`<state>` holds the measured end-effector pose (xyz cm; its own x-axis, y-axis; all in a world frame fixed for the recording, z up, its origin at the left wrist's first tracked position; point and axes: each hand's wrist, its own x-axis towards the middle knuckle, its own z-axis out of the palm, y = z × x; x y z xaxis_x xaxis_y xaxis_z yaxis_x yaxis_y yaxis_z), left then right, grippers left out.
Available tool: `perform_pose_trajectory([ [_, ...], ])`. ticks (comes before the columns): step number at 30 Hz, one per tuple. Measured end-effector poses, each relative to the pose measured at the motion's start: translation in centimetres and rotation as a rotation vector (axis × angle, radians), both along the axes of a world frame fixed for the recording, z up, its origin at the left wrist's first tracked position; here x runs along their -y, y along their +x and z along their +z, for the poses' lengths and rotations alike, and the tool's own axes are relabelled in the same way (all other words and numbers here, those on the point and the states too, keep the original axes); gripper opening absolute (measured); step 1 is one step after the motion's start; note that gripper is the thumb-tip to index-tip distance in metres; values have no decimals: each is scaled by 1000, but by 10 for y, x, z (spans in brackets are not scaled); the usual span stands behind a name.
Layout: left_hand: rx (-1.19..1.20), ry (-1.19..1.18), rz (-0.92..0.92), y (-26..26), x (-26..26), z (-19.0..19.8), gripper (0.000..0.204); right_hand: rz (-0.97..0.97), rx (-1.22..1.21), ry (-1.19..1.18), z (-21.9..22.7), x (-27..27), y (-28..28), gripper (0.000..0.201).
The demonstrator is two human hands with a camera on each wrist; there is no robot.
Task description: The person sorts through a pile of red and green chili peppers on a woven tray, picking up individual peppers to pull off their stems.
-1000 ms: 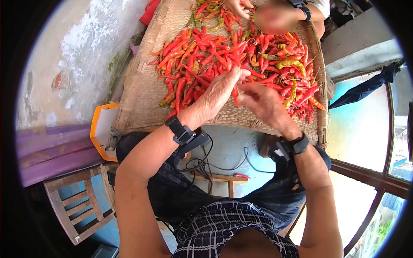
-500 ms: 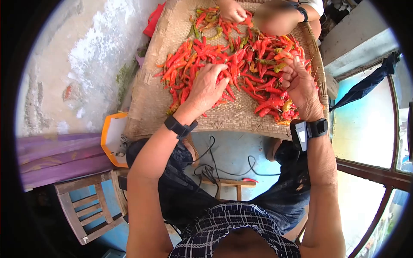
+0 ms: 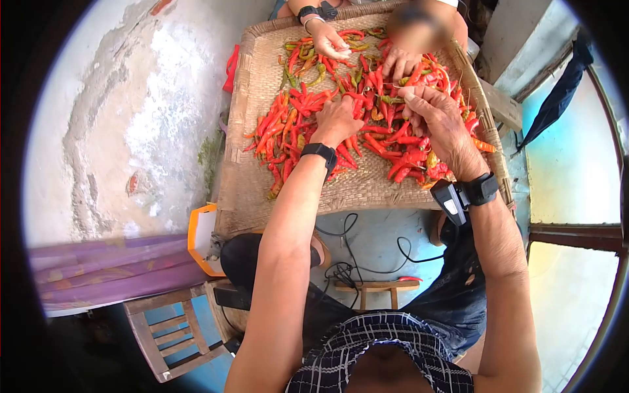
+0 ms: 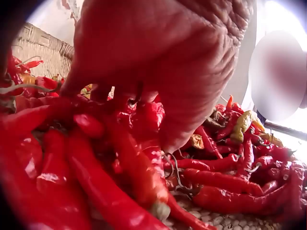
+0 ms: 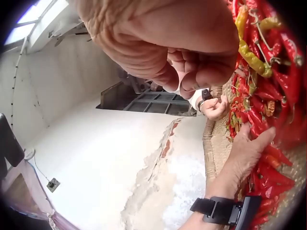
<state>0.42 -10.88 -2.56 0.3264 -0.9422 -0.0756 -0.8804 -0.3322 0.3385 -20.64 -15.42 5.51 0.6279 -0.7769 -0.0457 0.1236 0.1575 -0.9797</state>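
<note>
Red chili peppers [image 3: 275, 124], a few green or yellowish, lie heaped on a woven tray [image 3: 327, 198]. My left hand [image 3: 337, 122] reaches down into the middle of the heap. In the left wrist view, peppers [image 4: 139, 167] show between its thumb and fingers, with the fingertips hidden. Seen from the right wrist, that hand's thumb and forefinger are spread apart over the peppers. My right hand [image 3: 440, 124] hovers above the right part of the heap, fingers curled and thumb tip close to the forefinger tip. No pepper shows in it; I cannot tell whether a stem is pinched there.
Across the tray, another person's hands [image 3: 327, 40] work over the peppers. A plastered wall [image 3: 131, 131] stands to the left and window panes [image 3: 570, 170] to the right. Below are a small wooden stool [image 3: 377, 286], black cables [image 3: 347, 268] and a wooden chair [image 3: 173, 337].
My hands were close together at the near side, then parted. The left has gone farther into the heap; the right has shifted slightly inward from the tray's right side. The head view has turned.
</note>
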Motion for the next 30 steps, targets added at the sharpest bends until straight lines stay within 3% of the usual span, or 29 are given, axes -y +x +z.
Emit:
perform_pose_trajectory([
  [3, 15, 19, -75, -1, -17, -2, 35, -5, 9, -32, 1, 1, -1, 17],
  [6, 7, -202, -388, 8, -46, -2, 17, 50, -45, -121, -1, 0, 0, 17],
  [9, 51, -266, -554, 10, -75, 7, 18, 79, -97, -121, -2, -2, 1, 17],
  [11, 85, -266, -544, 5, -95, 13, 22, 26, -61, -153, -13, -8, 6, 16],
  [13, 48, -358, -542, 6, -110, 17, 26, 124, -279, -402, -16, -9, 8, 15],
  [15, -8, -347, -528, 6, -121, 22, 31, 149, -279, -377, -25, -17, 10, 14],
  [16, -43, -379, -485, 4, -125, 25, 31, 188, -309, -533, -35, -19, 12, 14],
  [17, -83, -411, -440, 2, -127, 28, 30, 230, -345, -689, -42, -21, 12, 14],
  [19, -145, -451, -416, -1, -120, 32, 28, 280, -400, -692, -47, -25, 16, 17],
  [21, -210, -483, -390, -5, -114, 38, 26, 194, -461, -1093, -63, -28, 20, 25],
  [23, -275, -546, -314, -7, -108, 44, 19, 256, -582, -1061, -65, -30, 25, 28],
  [25, -261, -622, -281, -3, -103, 47, 16, 192, -606, -1267, -75, -25, 34, 23],
  [29, -323, -611, -195, 14, -108, 45, 12, 248, -691, -1290, -78, -22, 44, 46],
  [30, -325, -608, -169, 15, -110, 48, 11, 337, -762, -1282, -77, -19, 46, 62],
])
